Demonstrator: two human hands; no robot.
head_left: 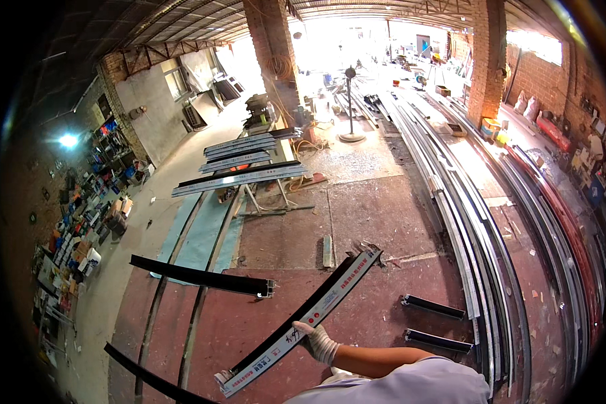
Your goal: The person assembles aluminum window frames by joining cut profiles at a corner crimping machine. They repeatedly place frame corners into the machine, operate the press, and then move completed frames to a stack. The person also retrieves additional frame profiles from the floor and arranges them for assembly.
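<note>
Your right grip (316, 342) pinched the long profile (320, 309); with only that hold showing, its far end risked swinging.

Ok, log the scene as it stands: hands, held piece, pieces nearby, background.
Right hand: gloved, gripping the held profile
Left hand: not in view
Held profile: dark on one side, pale printed film on the other; slants up to the right in the picture
Left of it: a black profile lying across two rails
Right of it: two short dark pieces on the floor
Beyond: film-covered profiles on a stand
Far right: long bars along the floor
</note>
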